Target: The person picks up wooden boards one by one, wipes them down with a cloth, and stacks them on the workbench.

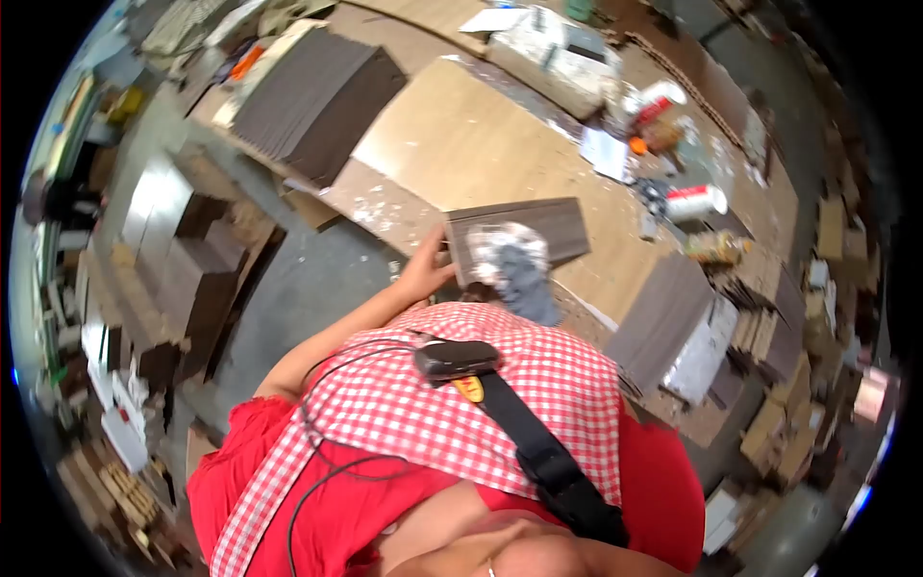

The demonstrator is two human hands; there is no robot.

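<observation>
Close to my waist, my left hand [426, 267] grips the left end of a dark brown wood-grain panel [565, 226], fingers behind it and thumb near the lower edge. The panel sits tilted at the table's near edge. On its face lies a crumpled white rag [508, 240] with dark smudges. What looks like my right hand [527, 287], in a grey glove, reaches from under my chest and presses the rag to the panel; its fingers are hard to make out. A pale wooden board [452, 125] covers the tabletop beyond.
A tall stack of brown panels [317, 101] stands at the table's far left; another stack [659, 317] is at the right. White-and-red bottles [697, 201], a plastic jar [719, 247], paper [606, 154] and a dusty white box [553, 62] crowd the right side. More panels [183, 260] rest on the left.
</observation>
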